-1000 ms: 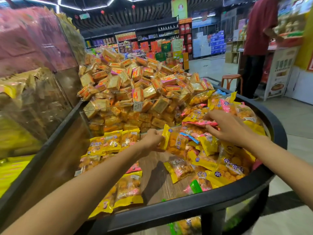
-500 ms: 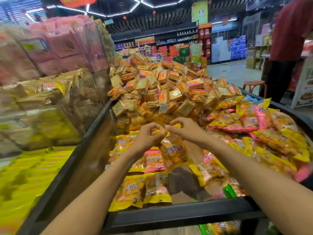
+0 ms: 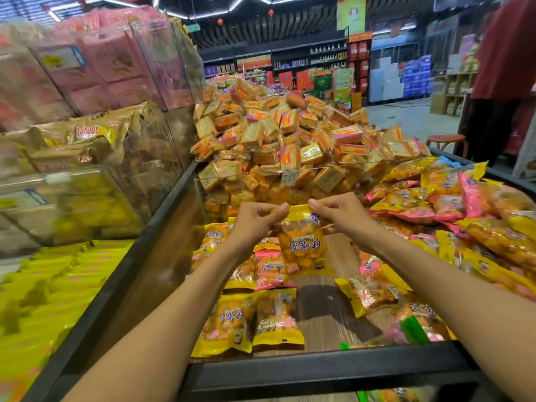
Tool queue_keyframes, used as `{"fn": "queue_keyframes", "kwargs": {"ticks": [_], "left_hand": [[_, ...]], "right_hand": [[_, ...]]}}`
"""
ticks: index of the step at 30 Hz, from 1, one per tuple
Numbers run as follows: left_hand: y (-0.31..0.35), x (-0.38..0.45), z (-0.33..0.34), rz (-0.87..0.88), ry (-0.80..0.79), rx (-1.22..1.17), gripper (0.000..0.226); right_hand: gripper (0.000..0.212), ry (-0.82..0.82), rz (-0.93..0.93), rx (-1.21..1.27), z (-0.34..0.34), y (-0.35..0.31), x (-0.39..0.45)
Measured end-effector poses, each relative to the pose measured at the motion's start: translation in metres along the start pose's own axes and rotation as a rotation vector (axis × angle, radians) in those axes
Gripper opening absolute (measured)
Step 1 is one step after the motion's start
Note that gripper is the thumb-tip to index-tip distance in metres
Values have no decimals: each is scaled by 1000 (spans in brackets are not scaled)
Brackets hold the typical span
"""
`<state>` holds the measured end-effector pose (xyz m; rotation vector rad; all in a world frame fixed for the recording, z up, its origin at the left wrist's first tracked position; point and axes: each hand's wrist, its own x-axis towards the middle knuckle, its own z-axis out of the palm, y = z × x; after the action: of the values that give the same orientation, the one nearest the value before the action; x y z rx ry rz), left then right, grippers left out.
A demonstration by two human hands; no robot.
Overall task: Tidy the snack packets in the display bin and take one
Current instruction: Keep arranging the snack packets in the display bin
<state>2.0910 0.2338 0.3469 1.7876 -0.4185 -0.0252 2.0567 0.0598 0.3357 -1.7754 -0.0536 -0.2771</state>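
Your left hand [image 3: 255,219] and right hand [image 3: 339,211] each pinch a top corner of one yellow snack packet [image 3: 303,245], held above the display bin [image 3: 319,369]; two yellow packets [image 3: 249,323] lie nearest you.

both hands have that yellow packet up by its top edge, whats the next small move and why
Probably lower the yellow packet into the neat row at the bin's left: left hand and right hand pinch its top corners, and it hangs above bare wood beside the lined-up packets.

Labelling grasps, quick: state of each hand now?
Left hand: pinching the top left corner of the yellow snack packet.
Right hand: pinching its top right corner.
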Motion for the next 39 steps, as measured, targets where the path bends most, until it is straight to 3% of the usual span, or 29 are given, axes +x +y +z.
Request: {"fn": "queue_keyframes", "kwargs": {"ticks": [4, 9, 14, 18, 20, 24, 28, 33, 36, 39], "left_hand": [[-1, 1, -2, 33, 54, -14, 16], [-4, 10, -12, 22, 243, -67, 17], [-5, 13, -16, 29, 282, -58, 22], [-4, 17, -16, -22, 180, -109, 51], [1, 15, -14, -100, 23, -110, 42], [4, 4, -7, -143, -262, 155, 34], [-1, 3, -8, -105, -211, 224, 43], [-4, 6, -12, -68, -185, 218, 58], [-3, 5, -10, -23, -154, 216, 62], [2, 2, -4, 152, 15, 354, 54]], "right_hand": [[24, -38, 27, 28, -2, -1, 1], [51, -455, 189, 69, 1, 2, -3], [51, -542, 190, 120, 4, 7, -5], [54, -488, 166, 130, 0, 8, -1], [51, -418, 160, 166, -2, 6, 0], [45, -290, 139, 228, -7, 3, 3], [49, -285, 141, 196, -5, 1, 3], [53, -250, 200, 365, -7, 1, 9], [58, -175, 174, 341, -7, 3, 11], [72, -26, 120, 253, -9, 6, 12]]}}
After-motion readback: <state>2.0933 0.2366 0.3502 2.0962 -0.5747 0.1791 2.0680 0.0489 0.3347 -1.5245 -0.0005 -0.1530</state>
